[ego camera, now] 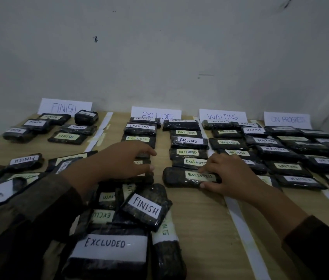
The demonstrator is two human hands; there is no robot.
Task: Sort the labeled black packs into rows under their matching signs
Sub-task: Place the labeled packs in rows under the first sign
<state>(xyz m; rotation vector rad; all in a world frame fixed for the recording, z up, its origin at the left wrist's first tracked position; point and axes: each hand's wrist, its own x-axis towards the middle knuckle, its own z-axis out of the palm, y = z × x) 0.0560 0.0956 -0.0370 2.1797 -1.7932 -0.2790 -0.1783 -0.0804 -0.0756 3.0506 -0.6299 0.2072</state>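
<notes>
Four paper signs stand against the wall: FINISH (65,107), EXCLUDED (156,115), WAITING (222,116) and ON PROGRESS (287,119). Rows of labeled black packs lie under each. My right hand (227,175) pinches the right end of an EXCLUDED pack (181,177) lying at the near end of the right EXCLUDED row. My left hand (120,160) reaches over a black pack (142,158) in the left EXCLUDED row, fingers curled around it; its label is mostly hidden. A loose heap of unsorted packs lies near me, with a FINISH pack (146,207) on top and a large EXCLUDED pack (109,249) in front.
White paper strips (244,235) divide the wooden table (204,219) into columns. More unsorted packs sit at the left, among them an upside-down FINISH pack (26,161). The grey wall (159,57) bounds the table at the back.
</notes>
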